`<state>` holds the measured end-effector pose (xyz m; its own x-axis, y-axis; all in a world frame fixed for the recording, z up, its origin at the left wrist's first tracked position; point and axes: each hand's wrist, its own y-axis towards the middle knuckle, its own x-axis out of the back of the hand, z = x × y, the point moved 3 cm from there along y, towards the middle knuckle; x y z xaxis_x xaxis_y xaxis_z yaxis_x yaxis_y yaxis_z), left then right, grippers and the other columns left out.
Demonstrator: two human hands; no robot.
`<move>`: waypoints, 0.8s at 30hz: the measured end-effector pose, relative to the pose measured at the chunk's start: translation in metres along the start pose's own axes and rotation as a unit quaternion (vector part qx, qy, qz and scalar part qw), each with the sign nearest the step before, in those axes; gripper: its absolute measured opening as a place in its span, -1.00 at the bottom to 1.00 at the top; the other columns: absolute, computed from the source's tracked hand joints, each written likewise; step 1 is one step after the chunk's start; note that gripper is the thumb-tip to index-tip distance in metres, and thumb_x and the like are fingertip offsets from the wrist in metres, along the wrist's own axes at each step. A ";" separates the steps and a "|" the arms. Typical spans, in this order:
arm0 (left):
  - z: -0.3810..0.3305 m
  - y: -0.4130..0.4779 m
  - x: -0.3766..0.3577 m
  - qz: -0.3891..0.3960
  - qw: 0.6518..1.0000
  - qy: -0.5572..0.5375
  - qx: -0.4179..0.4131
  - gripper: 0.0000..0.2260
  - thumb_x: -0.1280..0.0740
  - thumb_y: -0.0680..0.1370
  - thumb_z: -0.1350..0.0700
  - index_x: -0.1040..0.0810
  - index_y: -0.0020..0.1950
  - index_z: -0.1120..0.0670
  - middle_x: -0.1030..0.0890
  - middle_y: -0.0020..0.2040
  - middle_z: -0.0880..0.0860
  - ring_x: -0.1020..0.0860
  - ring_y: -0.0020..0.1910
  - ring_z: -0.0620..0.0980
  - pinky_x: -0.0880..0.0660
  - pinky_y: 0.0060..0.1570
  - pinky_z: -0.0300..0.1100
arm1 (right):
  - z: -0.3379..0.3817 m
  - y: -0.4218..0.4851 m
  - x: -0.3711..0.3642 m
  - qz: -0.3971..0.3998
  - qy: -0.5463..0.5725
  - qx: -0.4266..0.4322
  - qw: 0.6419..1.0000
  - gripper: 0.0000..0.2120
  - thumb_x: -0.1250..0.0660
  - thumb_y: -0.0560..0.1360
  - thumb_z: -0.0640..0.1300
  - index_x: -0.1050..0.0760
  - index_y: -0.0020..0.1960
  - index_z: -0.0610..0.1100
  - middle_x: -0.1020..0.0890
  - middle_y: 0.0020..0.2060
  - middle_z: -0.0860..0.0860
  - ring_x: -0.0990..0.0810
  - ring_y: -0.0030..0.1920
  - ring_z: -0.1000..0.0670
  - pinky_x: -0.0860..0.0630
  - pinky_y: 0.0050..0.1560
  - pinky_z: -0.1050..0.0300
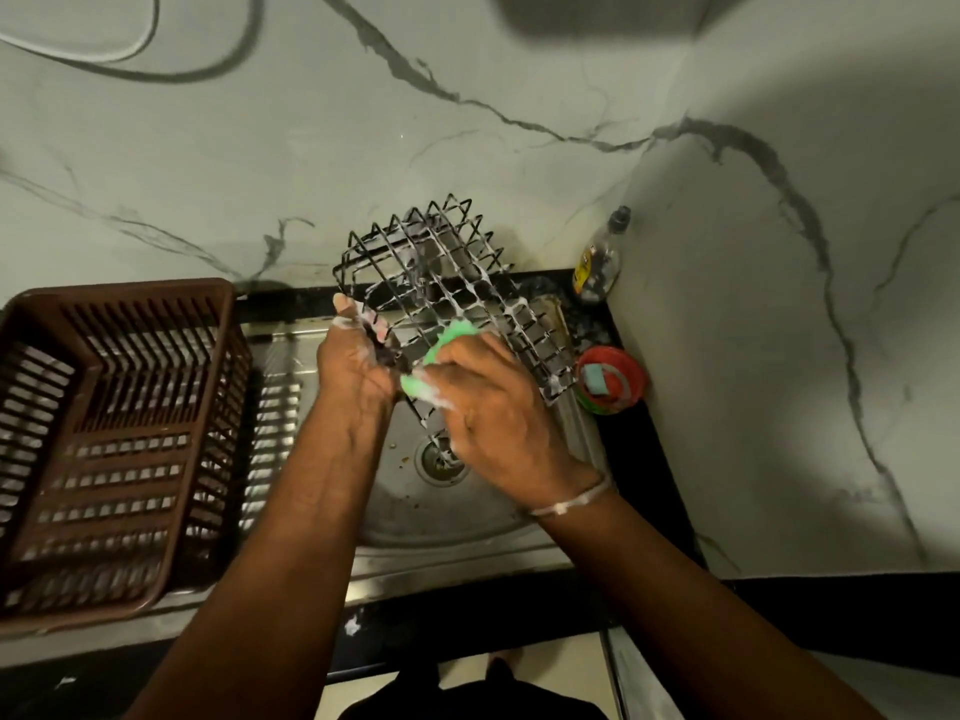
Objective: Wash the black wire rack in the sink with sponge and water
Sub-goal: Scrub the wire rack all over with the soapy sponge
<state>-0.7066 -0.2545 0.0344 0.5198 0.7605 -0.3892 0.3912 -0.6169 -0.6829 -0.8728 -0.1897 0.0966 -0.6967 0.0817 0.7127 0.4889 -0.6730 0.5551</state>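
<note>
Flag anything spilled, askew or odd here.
Nothing serious. The black wire rack tilts only because the left hand grips it; the right hand holds a green sponge against it. Some brown crumbs lie by the drain.

- The sponge (447,339) is mostly covered by the curled fingers of the right hand (498,413); only green edges show.
- The near corner of the rack (441,272) is hidden behind both hands, where the left hand (353,366) grips it.
- The basket (104,433), left of the left hand, is cut off by the picture's edge.
- The label on the bottle (597,262), beyond the right hand, is too small to read.

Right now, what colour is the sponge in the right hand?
The sponge is bright green; the head view, the only one, shows it.
</note>
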 end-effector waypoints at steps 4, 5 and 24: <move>-0.015 -0.001 0.009 0.003 0.999 0.021 -0.030 -0.65 -0.33 0.69 -0.14 -0.49 -0.21 0.00 -0.49 -0.42 -0.08 -0.40 -0.52 -0.14 -0.32 -0.51 -0.31 | -0.009 -0.035 0.017 0.010 0.037 0.054 0.998 -0.74 -0.28 0.55 -0.46 -0.69 0.10 -0.31 -0.65 -0.02 -0.17 -0.60 -0.04 -0.19 -0.56 0.01 -0.12; -0.012 0.001 0.009 0.000 0.999 0.025 -0.032 -0.66 -0.32 0.70 -0.14 -0.49 -0.20 0.01 -0.49 -0.40 -0.07 -0.40 -0.50 -0.14 -0.32 -0.50 -0.30 | -0.010 -0.034 0.015 -0.006 0.031 0.037 0.999 -0.73 -0.28 0.54 -0.47 -0.69 0.11 -0.30 -0.65 -0.02 -0.16 -0.60 -0.04 -0.18 -0.57 -0.02 -0.11; -0.015 -0.015 0.012 0.016 0.999 0.004 -0.027 -0.62 -0.25 0.73 -0.17 -0.49 -0.23 -0.03 -0.49 -0.44 -0.11 -0.39 -0.53 -0.15 -0.34 -0.49 -0.25 | -0.055 -0.045 0.045 -0.095 -0.055 -0.072 0.991 -0.65 -0.37 0.42 -0.52 -0.72 0.10 -0.25 -0.65 0.01 -0.13 -0.56 0.03 -0.14 -0.55 0.01 -0.10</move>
<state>-0.6946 -0.2398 0.0495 0.5381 0.7390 -0.4054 0.4152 -0.6510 -0.6354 -0.9549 -0.1964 0.0800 -0.7037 0.2919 0.6478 0.2684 -0.7350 0.6227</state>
